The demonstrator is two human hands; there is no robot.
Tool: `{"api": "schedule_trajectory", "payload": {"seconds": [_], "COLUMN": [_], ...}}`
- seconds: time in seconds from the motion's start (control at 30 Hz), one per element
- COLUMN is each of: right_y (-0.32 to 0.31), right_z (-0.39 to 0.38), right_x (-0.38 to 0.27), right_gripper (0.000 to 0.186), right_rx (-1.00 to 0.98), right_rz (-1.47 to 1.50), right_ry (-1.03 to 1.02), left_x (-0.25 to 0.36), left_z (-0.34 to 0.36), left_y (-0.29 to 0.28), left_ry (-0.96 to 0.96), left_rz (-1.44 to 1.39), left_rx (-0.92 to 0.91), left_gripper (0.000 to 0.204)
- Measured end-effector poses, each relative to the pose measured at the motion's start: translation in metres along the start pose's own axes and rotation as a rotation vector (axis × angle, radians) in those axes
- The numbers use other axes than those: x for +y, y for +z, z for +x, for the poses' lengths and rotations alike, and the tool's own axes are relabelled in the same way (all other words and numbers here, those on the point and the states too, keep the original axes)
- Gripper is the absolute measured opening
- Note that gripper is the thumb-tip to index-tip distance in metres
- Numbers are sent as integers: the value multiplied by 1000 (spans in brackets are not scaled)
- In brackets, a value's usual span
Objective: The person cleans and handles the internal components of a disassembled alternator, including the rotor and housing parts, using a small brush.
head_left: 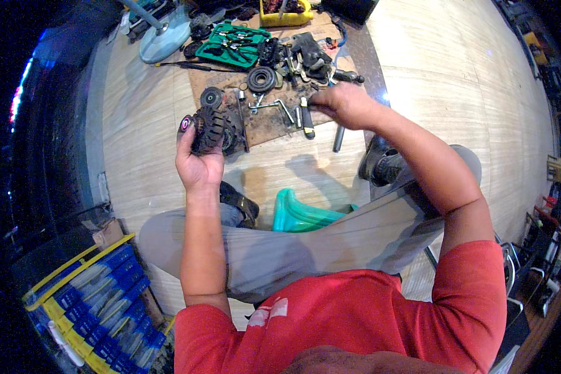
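From the head camera, the left hand (199, 163), near ten o'clock, curls around a chunky black part (212, 132), also at ten. The right hand (349, 105), at one o'clock, has bent fingers beside a black and yellow handle (307, 119), but I cannot tell if it holds anything. A green tool tray (234, 45) sits near eleven.

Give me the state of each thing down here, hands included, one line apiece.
Left hand: closed on the dark ridged part.
Dark ridged part: held up off the floor.
Right hand: fingers curled; grip unclear.
Green tool tray: open, tools inside.
Yellow container: open-topped, dark reddish contents.
Black ringed wheel: lying flat, unheld.
Cardboard: spread flat, stained dark.
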State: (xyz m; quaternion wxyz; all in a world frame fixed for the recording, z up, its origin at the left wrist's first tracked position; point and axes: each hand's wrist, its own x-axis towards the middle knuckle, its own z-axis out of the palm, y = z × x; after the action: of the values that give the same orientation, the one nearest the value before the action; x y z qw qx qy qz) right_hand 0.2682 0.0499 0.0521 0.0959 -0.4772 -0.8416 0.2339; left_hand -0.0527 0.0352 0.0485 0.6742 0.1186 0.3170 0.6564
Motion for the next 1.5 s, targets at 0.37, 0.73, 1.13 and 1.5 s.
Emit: {"api": "schedule_trajectory", "payload": {"seconds": [0.37, 0.73, 1.13, 1.5], "right_y": [-4, 15, 22, 4], "right_z": [3, 1, 6, -5], "right_x": [45, -26, -33, -52], "right_gripper": [38, 78, 24, 22], "right_rx": [-241, -311, -183, -200], "right_rz": [-223, 328, 686, 532], "right_ry": [98, -124, 22, -183], "left_x": [-20, -41, -49, -37], "left_z": [-22, -41, -44, -11], "left_y": [5, 25, 26, 1], "left_ry": [-12, -127, -161, 18], "left_rz": [244, 322, 377, 282], "left_rx": [-289, -302, -326, -44], "left_gripper": [47, 57, 54, 25]}}
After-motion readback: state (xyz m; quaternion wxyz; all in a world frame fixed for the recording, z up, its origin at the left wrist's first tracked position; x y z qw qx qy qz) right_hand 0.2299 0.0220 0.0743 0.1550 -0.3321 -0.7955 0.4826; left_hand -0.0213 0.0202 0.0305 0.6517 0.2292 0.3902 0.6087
